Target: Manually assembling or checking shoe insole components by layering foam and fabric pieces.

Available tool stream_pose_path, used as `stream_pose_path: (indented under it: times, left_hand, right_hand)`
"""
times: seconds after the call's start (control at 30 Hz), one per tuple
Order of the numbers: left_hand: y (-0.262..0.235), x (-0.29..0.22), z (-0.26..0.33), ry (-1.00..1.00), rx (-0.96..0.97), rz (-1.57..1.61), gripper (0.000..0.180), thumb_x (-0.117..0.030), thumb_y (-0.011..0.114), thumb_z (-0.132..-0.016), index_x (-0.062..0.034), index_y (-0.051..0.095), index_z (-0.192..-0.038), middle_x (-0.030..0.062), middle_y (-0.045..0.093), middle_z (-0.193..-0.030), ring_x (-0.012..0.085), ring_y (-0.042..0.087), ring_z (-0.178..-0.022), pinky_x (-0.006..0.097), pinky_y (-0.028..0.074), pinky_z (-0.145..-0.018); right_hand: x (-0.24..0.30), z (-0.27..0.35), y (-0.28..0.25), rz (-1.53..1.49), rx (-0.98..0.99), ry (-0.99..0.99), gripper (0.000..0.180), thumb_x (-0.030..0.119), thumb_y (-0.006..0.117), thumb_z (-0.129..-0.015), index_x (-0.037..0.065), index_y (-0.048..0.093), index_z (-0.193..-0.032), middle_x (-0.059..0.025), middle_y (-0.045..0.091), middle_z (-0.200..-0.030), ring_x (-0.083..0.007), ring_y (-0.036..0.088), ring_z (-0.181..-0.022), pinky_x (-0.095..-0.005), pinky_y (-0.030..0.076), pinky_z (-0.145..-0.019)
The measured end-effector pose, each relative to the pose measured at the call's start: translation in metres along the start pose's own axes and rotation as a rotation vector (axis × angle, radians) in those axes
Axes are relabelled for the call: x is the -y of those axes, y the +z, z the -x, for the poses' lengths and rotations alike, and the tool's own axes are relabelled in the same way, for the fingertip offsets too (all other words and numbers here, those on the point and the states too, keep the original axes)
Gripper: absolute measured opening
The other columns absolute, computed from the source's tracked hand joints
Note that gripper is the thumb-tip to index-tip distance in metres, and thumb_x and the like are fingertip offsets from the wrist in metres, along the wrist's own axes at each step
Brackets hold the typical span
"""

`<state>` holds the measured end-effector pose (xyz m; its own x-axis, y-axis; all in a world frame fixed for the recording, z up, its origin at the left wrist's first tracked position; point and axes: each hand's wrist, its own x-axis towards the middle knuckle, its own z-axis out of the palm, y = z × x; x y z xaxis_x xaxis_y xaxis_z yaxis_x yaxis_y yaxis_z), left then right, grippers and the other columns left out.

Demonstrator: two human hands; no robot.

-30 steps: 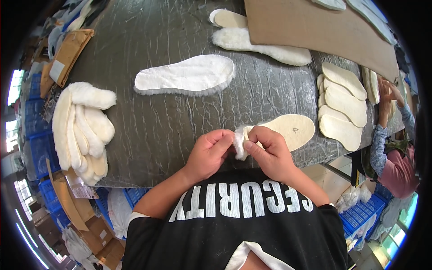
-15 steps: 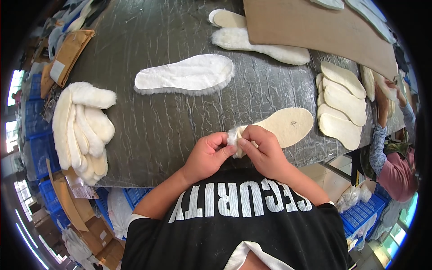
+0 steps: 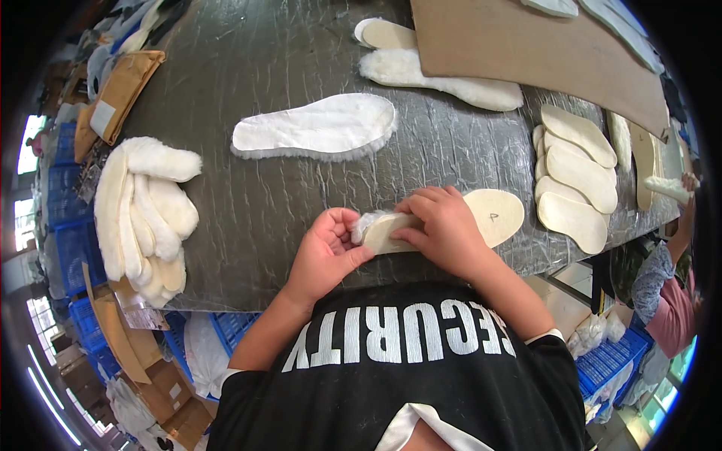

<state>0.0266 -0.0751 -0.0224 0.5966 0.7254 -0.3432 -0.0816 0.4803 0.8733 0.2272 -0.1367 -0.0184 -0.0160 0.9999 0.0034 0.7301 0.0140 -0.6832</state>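
Head view: left hand (image 3: pixel 326 246) curls round insole (image 3: pixel 498 215), right hand (image 3: pixel 449 231) arches across.

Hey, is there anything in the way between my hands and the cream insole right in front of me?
Nothing visible: your right hand already holds the cream insole across its middle, and your left hand is right at its fluffy left end.

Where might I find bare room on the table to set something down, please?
The dark, crinkled table is bare between the cream fleece insole pile and the left hand, and beyond the long white insole. It's crowded at right, with layered cream insoles and a brown cardboard sheet.
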Motion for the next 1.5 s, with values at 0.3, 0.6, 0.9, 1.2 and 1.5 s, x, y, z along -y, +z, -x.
stream_pose_path:
  times: [0.3, 0.6, 0.9, 1.2, 1.5]
  left_hand:
    - [-0.016, -0.001, -0.002, 0.256, 0.132, -0.543, 0.016, -0.009, 0.074, -0.082, 0.0014, 0.062, -0.079, 0.0024, 0.057, -0.076, 0.0083, 0.046, -0.067, 0.025, 0.038, -0.059]
    - [-0.008, -0.009, -0.005, 0.26, 0.201, -0.545, 0.016, -0.011, 0.072, -0.084, 0.0017, 0.063, -0.083, 0.0048, 0.059, -0.078, 0.0109, 0.052, -0.068, 0.025, 0.042, -0.061]
    - [0.0, -0.004, -0.006, 0.209, 0.156, -0.388, 0.017, -0.013, 0.066, -0.089, 0.002, 0.064, -0.082, 0.0054, 0.059, -0.078, 0.012, 0.052, -0.069, 0.026, 0.042, -0.061]
    - [-0.026, 0.005, -0.008, -0.025, 0.149, -0.422, 0.028, -0.023, 0.06, -0.095, 0.0035, 0.064, -0.089, 0.0065, 0.059, -0.073, 0.0148, 0.054, -0.068, 0.028, 0.044, -0.064]
    - [-0.004, 0.0, -0.019, 0.684, 0.268, -1.531, 0.079, -0.049, 0.057, -0.087, 0.002, 0.034, -0.143, 0.0212, 0.034, -0.149, 0.0368, 0.032, -0.138, 0.051, 0.026, -0.111]
  right_hand:
    - [0.015, 0.015, -0.006, -0.187, -0.049, 0.031, 0.023, 0.021, 0.078, -0.071, 0.006, 0.063, -0.079, -0.0076, 0.061, -0.074, -0.0289, 0.061, -0.07, -0.0402, 0.046, -0.067]
    - [0.019, 0.019, -0.008, -0.14, -0.074, -0.05, 0.021, 0.019, 0.077, -0.072, 0.005, 0.063, -0.078, -0.0079, 0.06, -0.071, -0.0299, 0.061, -0.069, -0.0398, 0.046, -0.064]
    - [0.019, 0.022, -0.009, -0.183, -0.034, -0.026, 0.018, 0.02, 0.074, -0.075, 0.007, 0.063, -0.079, -0.0072, 0.06, -0.071, -0.0292, 0.061, -0.069, -0.0399, 0.046, -0.065]
    - [0.002, 0.024, -0.024, -0.129, 0.165, 0.118, 0.024, 0.028, 0.073, -0.077, 0.007, 0.063, -0.084, -0.0067, 0.064, -0.079, -0.0295, 0.062, -0.076, -0.0413, 0.046, -0.071]
    - [-0.004, 0.035, 0.01, 0.443, -0.019, -0.038, 0.094, 0.059, 0.066, -0.071, 0.003, 0.039, -0.143, -0.0157, 0.031, -0.153, -0.0293, 0.024, -0.144, -0.0533, 0.016, -0.114]
